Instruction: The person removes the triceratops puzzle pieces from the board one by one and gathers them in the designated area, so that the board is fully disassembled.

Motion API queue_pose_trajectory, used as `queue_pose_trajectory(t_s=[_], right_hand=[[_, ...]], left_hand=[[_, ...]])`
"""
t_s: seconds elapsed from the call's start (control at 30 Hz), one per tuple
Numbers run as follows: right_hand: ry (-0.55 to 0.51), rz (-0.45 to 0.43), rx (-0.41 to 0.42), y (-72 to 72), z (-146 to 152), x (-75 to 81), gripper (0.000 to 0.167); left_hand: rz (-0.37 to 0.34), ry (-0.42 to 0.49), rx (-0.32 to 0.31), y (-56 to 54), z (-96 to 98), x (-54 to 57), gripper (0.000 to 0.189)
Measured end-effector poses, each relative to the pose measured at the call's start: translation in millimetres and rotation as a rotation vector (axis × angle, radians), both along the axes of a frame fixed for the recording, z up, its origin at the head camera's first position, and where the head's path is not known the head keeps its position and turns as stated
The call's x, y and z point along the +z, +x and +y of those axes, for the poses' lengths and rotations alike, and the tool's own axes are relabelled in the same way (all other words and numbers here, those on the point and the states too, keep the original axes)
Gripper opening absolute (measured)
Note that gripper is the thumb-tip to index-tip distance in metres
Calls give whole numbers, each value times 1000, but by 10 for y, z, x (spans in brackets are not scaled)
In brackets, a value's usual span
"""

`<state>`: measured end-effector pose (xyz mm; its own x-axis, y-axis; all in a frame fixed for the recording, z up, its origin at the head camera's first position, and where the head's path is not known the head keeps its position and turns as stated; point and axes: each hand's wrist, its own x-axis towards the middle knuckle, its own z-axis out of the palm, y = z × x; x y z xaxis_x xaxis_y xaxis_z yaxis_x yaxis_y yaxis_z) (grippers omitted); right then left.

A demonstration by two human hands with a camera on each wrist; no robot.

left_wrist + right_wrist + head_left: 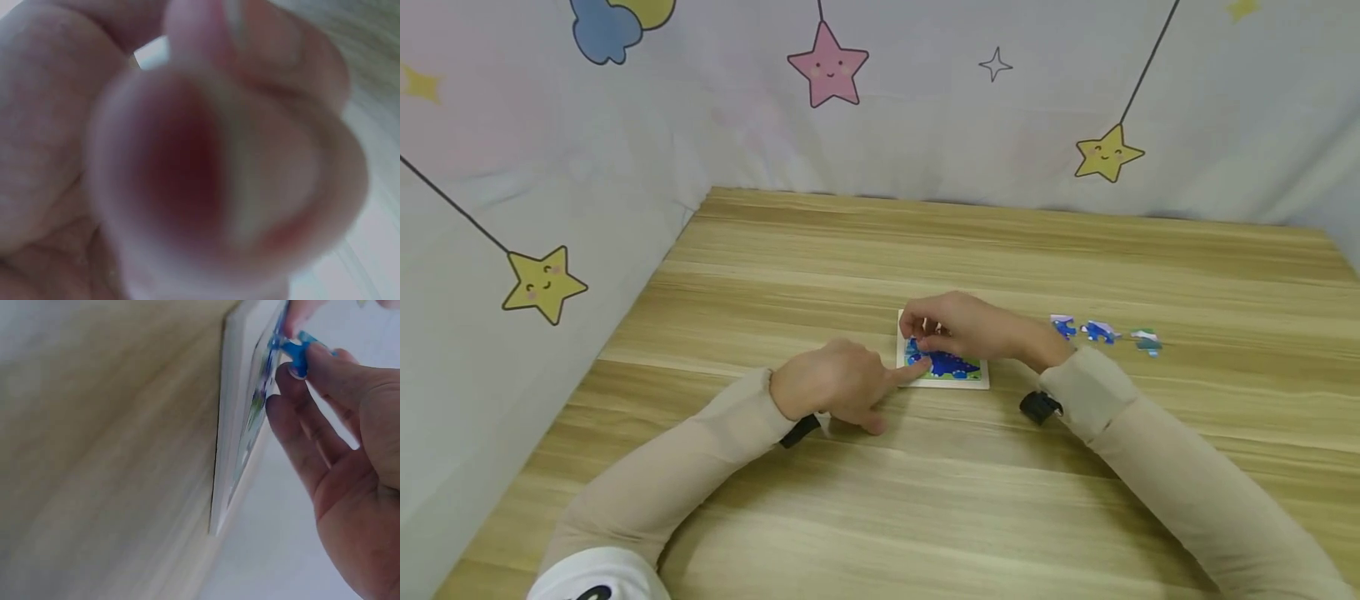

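Note:
A small jigsaw puzzle with a blue dinosaur picture (953, 365) lies in a white-rimmed tray (943, 384) on the table. From the left, my left hand (838, 379) reaches over the tray's edge, its index finger straight and touching the picture, the other fingers bent. In the left wrist view, blurred fingertips (200, 169) fill most of the frame. My right hand (973, 327) is above the tray and covers its upper part. Its thumb and fingers pinch a blue puzzle piece (299, 359) right at the picture's surface, as the right wrist view shows.
Three loose puzzle pieces lie in a row beyond my right wrist: a blue one (1063, 326), another blue one (1101, 332) and a greenish one (1146, 341). A white curtain (925, 142) with printed stars hangs behind the wooden table (820, 275) and along its left side.

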<state>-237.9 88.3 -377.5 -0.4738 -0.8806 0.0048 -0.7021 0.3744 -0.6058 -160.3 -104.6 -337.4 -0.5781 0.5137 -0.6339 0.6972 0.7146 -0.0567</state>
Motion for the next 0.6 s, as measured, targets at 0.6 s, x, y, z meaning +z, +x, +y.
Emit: queue_pose_trajectory(t_s=[0.6], right_hand=[[21, -180, -206, 17, -26, -6, 9]], left_hand=[[-8, 3, 1, -1, -7, 1, 95]])
